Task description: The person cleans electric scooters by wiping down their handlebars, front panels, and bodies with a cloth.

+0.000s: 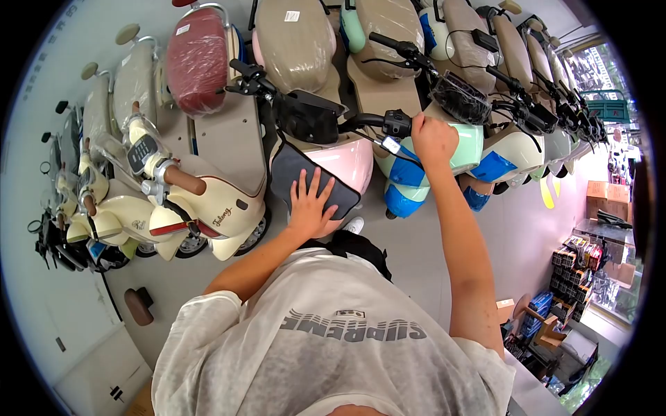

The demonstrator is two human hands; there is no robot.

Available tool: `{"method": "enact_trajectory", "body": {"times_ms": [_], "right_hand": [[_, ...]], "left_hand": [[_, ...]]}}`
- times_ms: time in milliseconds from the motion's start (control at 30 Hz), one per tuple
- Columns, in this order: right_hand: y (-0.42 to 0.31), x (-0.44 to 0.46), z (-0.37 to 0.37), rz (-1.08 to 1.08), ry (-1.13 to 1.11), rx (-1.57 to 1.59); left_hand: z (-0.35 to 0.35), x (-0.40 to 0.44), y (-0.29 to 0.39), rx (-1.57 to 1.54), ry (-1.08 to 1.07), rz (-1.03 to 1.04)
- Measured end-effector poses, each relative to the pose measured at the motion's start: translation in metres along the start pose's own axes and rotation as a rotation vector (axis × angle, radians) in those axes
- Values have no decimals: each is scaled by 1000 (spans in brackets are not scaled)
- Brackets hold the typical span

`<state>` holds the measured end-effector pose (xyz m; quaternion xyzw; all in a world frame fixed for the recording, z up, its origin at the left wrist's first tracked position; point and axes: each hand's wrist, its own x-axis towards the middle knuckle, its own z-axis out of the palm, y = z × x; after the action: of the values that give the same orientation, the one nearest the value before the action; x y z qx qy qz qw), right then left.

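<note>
Shirt front (340,312) at 6 o'clock, both hands out on a pink scooter (354,163).
The left hand (312,202), fingers spread, lies flat on a dark pad (284,165) against the scooter's front at 11 o'clock, while the right hand (434,141) is curled in a fist round the end of the handlebar (368,122) at 2 o'clock. Just beyond that fist is a mint scooter (467,144) with blue film (406,172); farther out are a cream scooter (208,194) at 9, a plastic-wrapped red seat (199,64) at 11 and a cardboard box (608,191) at 3.
</note>
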<state>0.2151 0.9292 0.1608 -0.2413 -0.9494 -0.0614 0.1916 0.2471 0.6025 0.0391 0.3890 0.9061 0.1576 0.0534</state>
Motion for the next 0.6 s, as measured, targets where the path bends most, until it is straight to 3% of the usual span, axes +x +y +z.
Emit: {"method": "enact_trajectory", "body": {"times_ms": [100, 200, 300, 367, 433, 500, 600], "right_hand": [[2, 0, -5, 32, -142, 15], [-1, -1, -21, -59, 48, 276], [-44, -42, -71, -299, 235, 605], [-76, -97, -62, -357, 47, 733], [-107, -144, -43, -257, -303, 779], [-129, -177, -10, -148, -422, 748], [-156, -189, 11, -100, -429, 680]], "left_hand": [[-7, 16, -2, 20, 87, -27], [-16, 35, -5, 20, 175, -154], [-23, 51, -17, -31, 150, -233], [-34, 53, -19, -33, 154, -234], [-40, 56, -24, -81, 88, -243], [-46, 53, -35, -98, 90, -208], [-42, 44, -60, -252, 84, -199]]}}
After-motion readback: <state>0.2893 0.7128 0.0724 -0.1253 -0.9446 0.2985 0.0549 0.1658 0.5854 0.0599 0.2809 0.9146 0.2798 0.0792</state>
